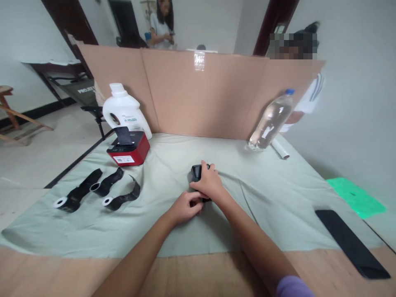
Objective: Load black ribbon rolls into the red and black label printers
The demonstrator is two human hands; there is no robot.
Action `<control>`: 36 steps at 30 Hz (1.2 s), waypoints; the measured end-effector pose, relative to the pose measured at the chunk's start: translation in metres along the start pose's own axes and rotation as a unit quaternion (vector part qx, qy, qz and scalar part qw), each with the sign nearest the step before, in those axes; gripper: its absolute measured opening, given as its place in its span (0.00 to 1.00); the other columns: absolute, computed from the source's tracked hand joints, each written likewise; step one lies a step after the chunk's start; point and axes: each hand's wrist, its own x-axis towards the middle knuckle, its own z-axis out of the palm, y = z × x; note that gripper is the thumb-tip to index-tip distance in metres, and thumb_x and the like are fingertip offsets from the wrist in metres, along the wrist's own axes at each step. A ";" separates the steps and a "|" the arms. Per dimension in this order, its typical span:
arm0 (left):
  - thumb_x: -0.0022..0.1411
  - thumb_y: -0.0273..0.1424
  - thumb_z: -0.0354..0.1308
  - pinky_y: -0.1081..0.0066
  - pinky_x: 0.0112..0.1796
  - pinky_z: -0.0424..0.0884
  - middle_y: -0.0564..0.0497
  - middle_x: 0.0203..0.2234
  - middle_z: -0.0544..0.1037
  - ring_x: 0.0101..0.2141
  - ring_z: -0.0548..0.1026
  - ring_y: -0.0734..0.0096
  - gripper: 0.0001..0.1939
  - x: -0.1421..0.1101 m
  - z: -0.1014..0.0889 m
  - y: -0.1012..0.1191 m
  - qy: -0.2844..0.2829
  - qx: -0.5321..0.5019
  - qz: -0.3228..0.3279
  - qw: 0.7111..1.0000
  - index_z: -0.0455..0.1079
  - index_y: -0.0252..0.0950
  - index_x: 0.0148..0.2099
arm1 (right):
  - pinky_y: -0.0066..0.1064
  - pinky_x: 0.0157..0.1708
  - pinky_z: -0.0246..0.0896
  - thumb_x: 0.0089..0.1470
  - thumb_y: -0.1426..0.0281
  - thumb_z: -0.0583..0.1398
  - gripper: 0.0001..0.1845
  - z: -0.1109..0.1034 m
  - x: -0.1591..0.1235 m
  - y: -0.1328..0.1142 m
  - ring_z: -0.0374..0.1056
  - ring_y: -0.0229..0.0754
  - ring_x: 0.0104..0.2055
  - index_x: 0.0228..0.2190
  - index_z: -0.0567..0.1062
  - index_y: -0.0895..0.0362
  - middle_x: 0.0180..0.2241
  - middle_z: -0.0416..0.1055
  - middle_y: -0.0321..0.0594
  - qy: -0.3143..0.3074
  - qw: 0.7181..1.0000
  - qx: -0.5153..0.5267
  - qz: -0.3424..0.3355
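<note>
A small black device [196, 172] lies on the pale green cloth [272, 198] near the middle of the table. My right hand [210, 181] rests over it with fingers wrapped round its top and side. My left hand [185, 208] is curled just below it, fingertips pinched against the device's near end. Most of the device is hidden under both hands.
Three black straps [99, 192] lie to the left. Behind them stand a red and black box [128, 149] and a white jug [123, 109]. A water bottle [270, 121] leans at a cardboard screen [198, 90]. A black flat object [351, 243] lies right. Two people stand beyond.
</note>
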 end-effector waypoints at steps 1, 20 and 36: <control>0.60 0.28 0.55 0.73 0.29 0.69 0.51 0.22 0.80 0.22 0.74 0.71 0.18 -0.001 0.000 0.001 -0.010 0.016 0.008 1.000 0.79 0.35 0.50 | 0.48 0.48 0.66 0.44 0.56 0.67 0.52 -0.003 0.002 0.009 0.67 0.64 0.53 0.66 0.58 0.57 0.55 0.62 0.59 0.010 1.000 0.007 -0.003; 0.68 0.32 0.55 0.73 0.27 0.67 0.51 0.24 0.78 0.17 0.69 0.76 0.25 0.295 0.135 0.067 0.009 -0.011 -0.054 0.998 0.68 0.25 0.63 | 0.43 0.56 0.63 0.45 0.58 0.68 0.57 -0.103 0.040 0.272 0.64 0.61 0.62 0.69 0.52 0.63 0.63 0.62 0.61 0.208 0.965 0.020 0.161; 0.62 0.29 0.56 0.76 0.25 0.64 0.50 0.29 0.79 0.20 0.65 0.78 0.28 0.289 0.123 0.045 0.046 -0.042 -0.062 0.996 0.68 0.28 0.64 | 0.61 0.55 0.58 0.48 0.54 0.64 0.52 -0.110 0.041 0.281 0.61 0.69 0.60 0.68 0.54 0.57 0.64 0.60 0.59 0.266 0.935 0.056 0.227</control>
